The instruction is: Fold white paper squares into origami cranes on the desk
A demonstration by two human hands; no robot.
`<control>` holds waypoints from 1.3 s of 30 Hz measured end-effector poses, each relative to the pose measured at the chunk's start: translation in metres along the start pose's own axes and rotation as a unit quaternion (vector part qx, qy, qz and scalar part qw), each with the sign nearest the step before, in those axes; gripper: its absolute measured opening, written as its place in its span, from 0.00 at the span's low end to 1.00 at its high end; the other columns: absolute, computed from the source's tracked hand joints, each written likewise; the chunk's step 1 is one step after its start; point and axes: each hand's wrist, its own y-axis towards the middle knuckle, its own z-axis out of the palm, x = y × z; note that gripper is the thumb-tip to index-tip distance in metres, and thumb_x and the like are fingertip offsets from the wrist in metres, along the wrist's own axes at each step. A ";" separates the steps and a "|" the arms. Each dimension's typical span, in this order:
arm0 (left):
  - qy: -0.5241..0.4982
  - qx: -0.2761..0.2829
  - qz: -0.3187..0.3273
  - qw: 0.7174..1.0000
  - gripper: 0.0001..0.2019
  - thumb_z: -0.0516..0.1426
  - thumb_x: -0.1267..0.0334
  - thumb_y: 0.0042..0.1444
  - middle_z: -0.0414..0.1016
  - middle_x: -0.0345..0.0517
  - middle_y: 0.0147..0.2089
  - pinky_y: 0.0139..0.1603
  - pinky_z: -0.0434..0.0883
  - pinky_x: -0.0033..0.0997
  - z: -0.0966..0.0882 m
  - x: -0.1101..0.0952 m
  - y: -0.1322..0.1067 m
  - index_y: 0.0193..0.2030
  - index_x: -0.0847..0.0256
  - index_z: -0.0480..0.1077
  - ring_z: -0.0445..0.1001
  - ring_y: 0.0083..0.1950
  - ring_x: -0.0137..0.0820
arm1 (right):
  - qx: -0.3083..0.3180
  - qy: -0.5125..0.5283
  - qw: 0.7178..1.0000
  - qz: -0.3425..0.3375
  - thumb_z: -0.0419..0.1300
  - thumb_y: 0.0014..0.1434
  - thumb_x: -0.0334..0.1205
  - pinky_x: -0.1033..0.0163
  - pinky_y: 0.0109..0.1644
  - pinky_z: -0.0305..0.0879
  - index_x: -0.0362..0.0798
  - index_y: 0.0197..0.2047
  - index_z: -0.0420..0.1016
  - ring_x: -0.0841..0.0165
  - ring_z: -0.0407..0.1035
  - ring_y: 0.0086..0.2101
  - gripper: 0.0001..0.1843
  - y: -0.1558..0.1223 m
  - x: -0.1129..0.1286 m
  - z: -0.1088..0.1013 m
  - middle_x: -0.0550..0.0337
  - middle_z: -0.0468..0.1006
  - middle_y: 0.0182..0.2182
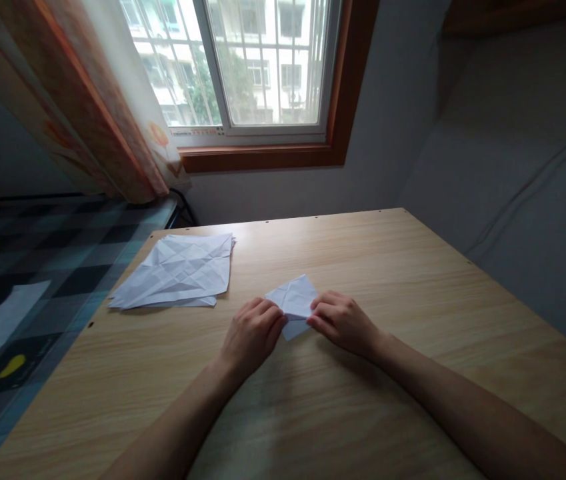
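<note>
A small folded sheet of white paper (pixel 297 297) is between my two hands, just over the middle of the wooden table (pixel 363 267). Its upper part points away from me, and a lower corner shows below a crosswise fold. My left hand (pixel 255 331) pinches the paper's left side, thumb and fingers pressed together. On the right side, my right hand (pixel 341 321) pinches the other end of the fold. The fingertips partly cover both edges of the paper.
A stack of creased white paper sheets (pixel 183 267) lies at the table's far left. Beyond the left edge is a checked bedspread (pixel 87 233) with more white paper (pixel 3 327) on it. A window (pixel 267 67) and an orange-patterned curtain (pixel 87 87) are behind.
</note>
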 end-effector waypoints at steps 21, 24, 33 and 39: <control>0.095 0.061 0.079 0.991 0.11 0.54 0.69 0.58 0.78 0.47 0.46 0.52 0.65 0.45 -0.007 -0.012 0.003 0.45 0.58 0.74 0.71 0.50 0.40 | 0.027 -0.107 0.993 0.042 0.56 0.64 0.38 0.56 0.48 0.63 0.47 0.36 0.76 0.61 0.67 0.40 0.08 0.005 0.007 -0.001 0.53 0.76 0.35; 0.102 0.033 0.049 0.993 0.10 0.53 0.65 0.60 0.78 0.49 0.49 0.54 0.64 0.47 -0.008 -0.013 0.003 0.44 0.59 0.74 0.70 0.53 0.43 | 0.054 -0.104 0.993 -0.027 0.55 0.64 0.38 0.58 0.43 0.64 0.47 0.33 0.76 0.63 0.67 0.35 0.12 0.003 0.015 0.002 0.54 0.75 0.31; 0.097 0.056 0.020 0.994 0.14 0.54 0.59 0.61 0.73 0.52 0.58 0.57 0.63 0.49 -0.003 -0.007 0.002 0.50 0.60 0.71 0.68 0.58 0.46 | -0.040 0.005 0.998 -0.052 0.54 0.49 0.25 0.52 0.52 0.64 0.48 0.45 0.75 0.60 0.67 0.44 0.21 0.000 -0.003 0.002 0.52 0.76 0.43; 0.080 0.089 0.010 0.993 0.19 0.56 0.52 0.58 0.70 0.53 0.62 0.59 0.62 0.52 -0.008 -0.006 0.002 0.53 0.58 0.70 0.66 0.61 0.48 | -0.007 0.079 0.996 0.042 0.51 0.48 0.21 0.52 0.52 0.68 0.49 0.51 0.72 0.60 0.67 0.49 0.27 0.001 -0.027 -0.011 0.49 0.71 0.50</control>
